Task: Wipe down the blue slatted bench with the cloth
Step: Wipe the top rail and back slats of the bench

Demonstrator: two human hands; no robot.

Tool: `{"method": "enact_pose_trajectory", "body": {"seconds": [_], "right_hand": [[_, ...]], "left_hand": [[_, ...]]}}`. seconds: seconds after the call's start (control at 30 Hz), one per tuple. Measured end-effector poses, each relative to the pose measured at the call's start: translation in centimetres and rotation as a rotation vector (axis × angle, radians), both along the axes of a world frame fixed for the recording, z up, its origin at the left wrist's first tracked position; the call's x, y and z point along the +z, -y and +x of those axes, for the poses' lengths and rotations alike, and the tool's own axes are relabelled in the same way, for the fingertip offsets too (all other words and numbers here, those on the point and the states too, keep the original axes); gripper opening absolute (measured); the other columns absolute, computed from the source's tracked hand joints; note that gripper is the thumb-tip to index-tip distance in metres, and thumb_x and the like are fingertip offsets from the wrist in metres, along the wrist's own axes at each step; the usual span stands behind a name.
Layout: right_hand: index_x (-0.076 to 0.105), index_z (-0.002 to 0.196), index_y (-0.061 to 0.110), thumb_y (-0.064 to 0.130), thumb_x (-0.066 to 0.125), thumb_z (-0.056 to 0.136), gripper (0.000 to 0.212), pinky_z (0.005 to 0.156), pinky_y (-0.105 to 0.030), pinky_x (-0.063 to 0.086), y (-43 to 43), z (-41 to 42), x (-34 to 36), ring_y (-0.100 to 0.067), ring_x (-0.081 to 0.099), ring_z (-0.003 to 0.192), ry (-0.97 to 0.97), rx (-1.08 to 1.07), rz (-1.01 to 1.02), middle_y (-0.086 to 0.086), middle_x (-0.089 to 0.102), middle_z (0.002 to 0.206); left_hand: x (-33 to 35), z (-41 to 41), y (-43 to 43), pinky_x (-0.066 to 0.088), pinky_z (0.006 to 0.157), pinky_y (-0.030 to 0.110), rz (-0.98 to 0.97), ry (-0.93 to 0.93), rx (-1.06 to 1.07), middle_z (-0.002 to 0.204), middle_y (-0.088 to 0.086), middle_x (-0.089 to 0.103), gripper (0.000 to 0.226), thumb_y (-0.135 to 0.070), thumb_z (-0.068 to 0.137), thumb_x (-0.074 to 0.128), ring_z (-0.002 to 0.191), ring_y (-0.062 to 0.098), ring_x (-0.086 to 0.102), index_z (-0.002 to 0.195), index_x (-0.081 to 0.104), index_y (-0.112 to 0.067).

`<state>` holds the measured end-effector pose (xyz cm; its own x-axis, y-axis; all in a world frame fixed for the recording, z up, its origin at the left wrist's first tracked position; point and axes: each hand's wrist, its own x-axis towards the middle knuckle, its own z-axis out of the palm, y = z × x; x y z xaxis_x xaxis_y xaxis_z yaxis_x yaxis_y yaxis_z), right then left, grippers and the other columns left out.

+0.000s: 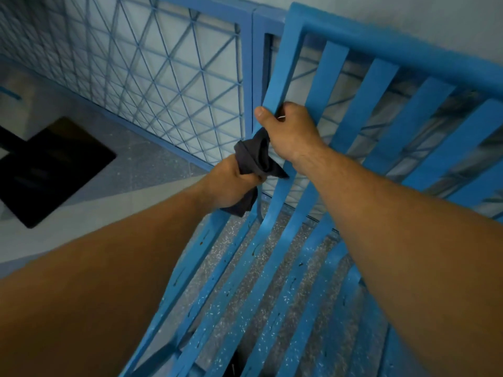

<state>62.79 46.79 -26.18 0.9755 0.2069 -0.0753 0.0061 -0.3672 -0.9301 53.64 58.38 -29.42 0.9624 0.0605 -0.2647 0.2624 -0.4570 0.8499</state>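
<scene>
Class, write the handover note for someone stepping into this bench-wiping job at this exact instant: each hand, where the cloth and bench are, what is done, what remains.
Left hand: closed around the bunched dark cloth, pressing it against the outermost backrest slat of the blue bench.
Right hand: gripping that same slat just above the cloth, thumb wrapped round its front.
Done: cannot be judged from this view; no clearly wiped area shows.
Left: the seat slats carry pale specks and dark marks, so they appear to need wiping; the other backrest slats and top rail probably do too.
</scene>
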Motion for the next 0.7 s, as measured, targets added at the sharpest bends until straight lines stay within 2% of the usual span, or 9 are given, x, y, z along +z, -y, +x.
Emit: {"method": "enact_pose_trajectory", "body": {"seconds": [0.07, 0.23, 0.3, 0.4, 0.43, 0.53, 0.6, 0.67, 0.7], "right_hand": [[0.067, 0.104, 0.013, 0.040, 0.063, 0.092, 0.030, 0.050, -0.003, 0.041, 0.0, 0.0, -0.3, 0.002, 0.060, 0.072, 0.012, -0.008, 0.022, 0.012, 0.066, 0.083], [0.068, 0.097, 0.017, 0.042, 0.065, 0.090, 0.026, 0.052, -0.009, 0.047, 0.0, -0.3, -0.6, 0.000, 0.064, 0.071, -0.003, -0.032, 0.055, 0.010, 0.068, 0.081], [0.068, 0.097, 0.018, 0.042, 0.066, 0.089, 0.025, 0.053, -0.009, 0.047, -0.1, -0.5, -0.6, 0.002, 0.064, 0.068, 0.007, -0.050, 0.065, 0.011, 0.068, 0.080], [0.068, 0.097, 0.020, 0.042, 0.065, 0.089, 0.024, 0.057, -0.014, 0.051, -0.3, -1.1, -0.8, 0.000, 0.065, 0.067, 0.007, -0.092, 0.094, 0.011, 0.068, 0.078], [0.068, 0.096, 0.020, 0.043, 0.064, 0.090, 0.024, 0.058, -0.017, 0.052, -0.5, -1.5, -0.8, -0.002, 0.065, 0.067, 0.016, -0.118, 0.099, 0.011, 0.068, 0.076], [0.069, 0.092, 0.017, 0.048, 0.058, 0.092, 0.033, 0.059, -0.023, 0.048, -0.8, -3.4, -1.6, -0.010, 0.064, 0.068, 0.080, -0.247, 0.025, 0.008, 0.067, 0.074], [0.068, 0.092, 0.016, 0.055, 0.056, 0.090, 0.040, 0.064, -0.023, 0.043, -0.9, -5.3, -2.4, -0.012, 0.061, 0.075, 0.044, -0.354, -0.040, 0.006, 0.066, 0.080], [0.067, 0.083, 0.016, 0.063, 0.056, 0.085, 0.049, 0.060, -0.026, 0.046, -1.1, -7.2, -3.2, -0.013, 0.061, 0.073, -0.164, -0.334, -0.028, 0.003, 0.066, 0.078], [0.068, 0.083, 0.015, 0.066, 0.056, 0.083, 0.052, 0.061, -0.028, 0.052, -1.4, -7.9, -3.4, -0.014, 0.063, 0.074, -0.292, -0.271, -0.017, 0.001, 0.068, 0.080]], "left_hand": [[-0.2, 0.0, 0.1, 0.053, 0.061, 0.035, 0.019, -0.023, 0.035, 0.081, 0.014, 0.068, 0.019, -0.026, 0.090, 0.066, 0.065, 0.018, 0.063, 0.099, 0.062, -0.010], [-1.2, -1.8, 2.2, 0.052, 0.061, 0.037, 0.462, 0.080, 0.265, 0.080, 0.003, 0.061, 0.037, -0.037, 0.086, 0.060, 0.073, 0.025, 0.061, 0.111, 0.045, -0.015], [-1.0, -1.4, 1.2, 0.054, 0.063, 0.039, 0.347, 0.011, 0.195, 0.082, 0.008, 0.067, 0.033, -0.036, 0.085, 0.064, 0.073, 0.024, 0.063, 0.105, 0.054, -0.011], [0.0, -1.2, -0.9, 0.056, 0.074, 0.041, -0.053, -0.276, 0.044, 0.086, 0.012, 0.072, 0.028, -0.038, 0.079, 0.073, 0.077, 0.025, 0.068, 0.090, 0.069, -0.012], [0.0, -1.3, -1.1, 0.056, 0.072, 0.040, -0.067, -0.289, 0.036, 0.083, 0.012, 0.071, 0.029, -0.039, 0.079, 0.074, 0.073, 0.024, 0.067, 0.087, 0.070, -0.011], [-1.2, -2.6, 0.0, 0.053, 0.055, 0.032, 0.185, -0.057, 0.089, 0.066, 0.010, 0.067, 0.026, -0.036, 0.082, 0.064, 0.054, 0.017, 0.063, 0.080, 0.063, -0.010], [-2.0, -4.0, 0.6, 0.057, 0.057, 0.038, 0.374, 0.031, 0.136, 0.074, 0.010, 0.067, 0.028, -0.034, 0.082, 0.058, 0.062, 0.025, 0.066, 0.097, 0.057, -0.010], [-2.4, -4.7, -0.1, 0.057, 0.058, 0.039, 0.417, -0.009, 0.094, 0.076, 0.010, 0.066, 0.030, -0.033, 0.082, 0.058, 0.063, 0.029, 0.066, 0.098, 0.057, -0.007], [-2.4, -4.5, -0.8, 0.058, 0.057, 0.037, 0.331, -0.077, 0.050, 0.072, 0.009, 0.067, 0.027, -0.032, 0.082, 0.060, 0.062, 0.028, 0.067, 0.090, 0.061, -0.007]]}}
